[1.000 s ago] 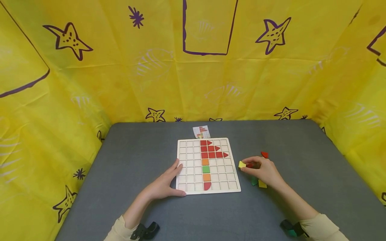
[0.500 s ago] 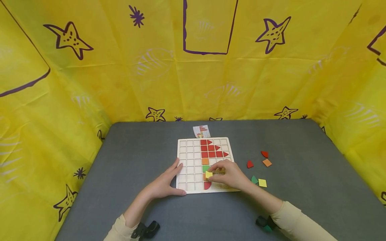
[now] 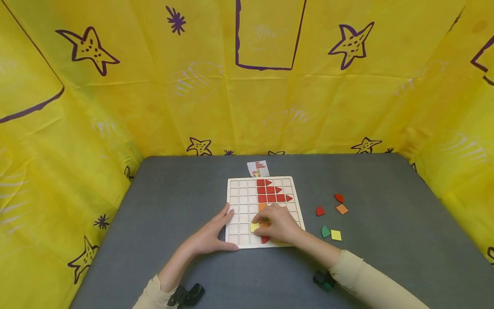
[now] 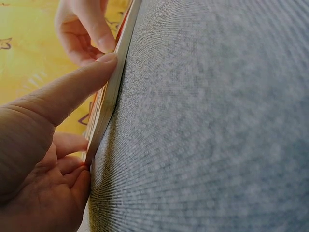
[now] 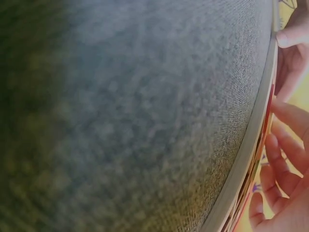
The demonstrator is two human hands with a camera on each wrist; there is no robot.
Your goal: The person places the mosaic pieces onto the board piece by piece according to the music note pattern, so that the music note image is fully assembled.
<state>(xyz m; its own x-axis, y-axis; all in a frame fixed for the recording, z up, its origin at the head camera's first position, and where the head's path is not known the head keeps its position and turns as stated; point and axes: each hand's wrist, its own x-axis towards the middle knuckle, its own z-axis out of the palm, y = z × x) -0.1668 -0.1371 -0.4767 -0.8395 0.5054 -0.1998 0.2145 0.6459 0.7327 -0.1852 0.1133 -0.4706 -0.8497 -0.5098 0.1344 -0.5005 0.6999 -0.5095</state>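
A wooden grid board (image 3: 238, 193) lies flat, with red, orange and other coloured tiles set in its cells. My left hand (image 3: 208, 235) rests spread at the board's near left corner, its thumb (image 4: 91, 72) along the front edge and fingers touching the left side. With thumb and forefinger my right hand (image 3: 279, 224) pinches a yellow square tile (image 3: 254, 227) at a cell left of an orange tile (image 3: 264, 225). The right fingers hide part of the coloured column, including the green tile. In the right wrist view, the right hand (image 5: 289, 159) is low over the board's edge.
A small pattern card (image 3: 257, 168) lies behind the board. To the right are loose pieces: two red ones (image 3: 320, 211), an orange square (image 3: 341, 209), a green quarter-round (image 3: 326, 231) and a yellow square (image 3: 336, 235). Yellow cloth (image 3: 262, 107) hangs around the grey table (image 3: 185, 184).
My right hand has carried the yellow square tile leftward from beside the loose pieces, across the board, to the cell left of the orange tile. The left hand has stayed in place.
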